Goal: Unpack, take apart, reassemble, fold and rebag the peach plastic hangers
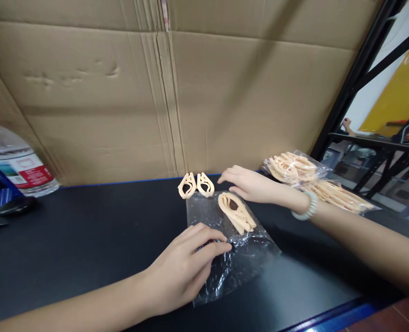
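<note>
The left hand [187,267] is pressing flat on a clear plastic bag [230,246] on the counter [87,240]; the right hand [251,184], open, is reaching toward two loose clips [195,185] just beyond it. The slippery bag could slide, spilling the clips [236,212] lying on it.

The water bottle's [16,161] label is too blurred to read.

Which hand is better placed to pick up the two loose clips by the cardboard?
Right. The right hand lies just beside the loose clips, fingers extended toward them, while the left hand presses down the plastic bag.
</note>
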The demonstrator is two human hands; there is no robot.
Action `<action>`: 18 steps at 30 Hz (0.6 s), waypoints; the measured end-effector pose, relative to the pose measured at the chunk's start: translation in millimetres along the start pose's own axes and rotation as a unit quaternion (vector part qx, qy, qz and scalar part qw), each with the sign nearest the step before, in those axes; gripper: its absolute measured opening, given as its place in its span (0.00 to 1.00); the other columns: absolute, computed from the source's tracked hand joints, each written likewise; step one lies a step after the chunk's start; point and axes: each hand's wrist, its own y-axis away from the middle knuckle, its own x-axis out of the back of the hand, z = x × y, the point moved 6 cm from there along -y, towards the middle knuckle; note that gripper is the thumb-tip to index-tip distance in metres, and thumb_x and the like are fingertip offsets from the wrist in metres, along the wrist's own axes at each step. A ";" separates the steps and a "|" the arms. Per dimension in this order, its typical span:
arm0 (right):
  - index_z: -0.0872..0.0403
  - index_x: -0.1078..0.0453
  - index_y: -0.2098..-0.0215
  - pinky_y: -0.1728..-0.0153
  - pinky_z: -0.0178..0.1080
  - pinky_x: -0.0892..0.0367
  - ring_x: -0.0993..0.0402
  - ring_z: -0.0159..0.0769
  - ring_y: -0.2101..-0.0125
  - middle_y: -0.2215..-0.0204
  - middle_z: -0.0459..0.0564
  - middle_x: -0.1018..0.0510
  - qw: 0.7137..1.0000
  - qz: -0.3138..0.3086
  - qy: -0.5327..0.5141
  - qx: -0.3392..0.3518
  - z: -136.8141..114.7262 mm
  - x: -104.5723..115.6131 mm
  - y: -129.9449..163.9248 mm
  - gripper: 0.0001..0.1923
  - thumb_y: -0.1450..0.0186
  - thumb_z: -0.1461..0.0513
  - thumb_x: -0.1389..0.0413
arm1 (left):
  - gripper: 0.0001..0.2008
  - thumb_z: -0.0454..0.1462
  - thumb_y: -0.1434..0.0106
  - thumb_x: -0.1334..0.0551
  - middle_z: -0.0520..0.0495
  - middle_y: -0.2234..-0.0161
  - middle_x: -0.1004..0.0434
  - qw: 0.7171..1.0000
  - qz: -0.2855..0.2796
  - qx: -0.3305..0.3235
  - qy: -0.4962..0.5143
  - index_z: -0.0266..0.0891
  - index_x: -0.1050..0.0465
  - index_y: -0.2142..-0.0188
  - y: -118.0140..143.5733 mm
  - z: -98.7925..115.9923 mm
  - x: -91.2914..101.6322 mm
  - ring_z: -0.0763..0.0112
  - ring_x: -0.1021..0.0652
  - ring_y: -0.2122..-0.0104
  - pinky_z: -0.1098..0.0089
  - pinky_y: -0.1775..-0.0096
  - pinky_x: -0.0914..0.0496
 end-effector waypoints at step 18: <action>0.60 0.29 0.59 0.64 0.38 0.35 0.29 0.38 0.65 0.63 0.56 0.25 0.997 -0.068 0.036 -0.012 68.4 -51.9 -23.7 0.14 0.45 0.71 0.44 | 0.11 0.24 0.36 0.47 0.43 0.59 0.25 0.995 0.069 0.024 0.067 0.37 0.32 0.60 1.5 -4.0 9.3 0.68 0.25 0.61 0.68 0.59 0.27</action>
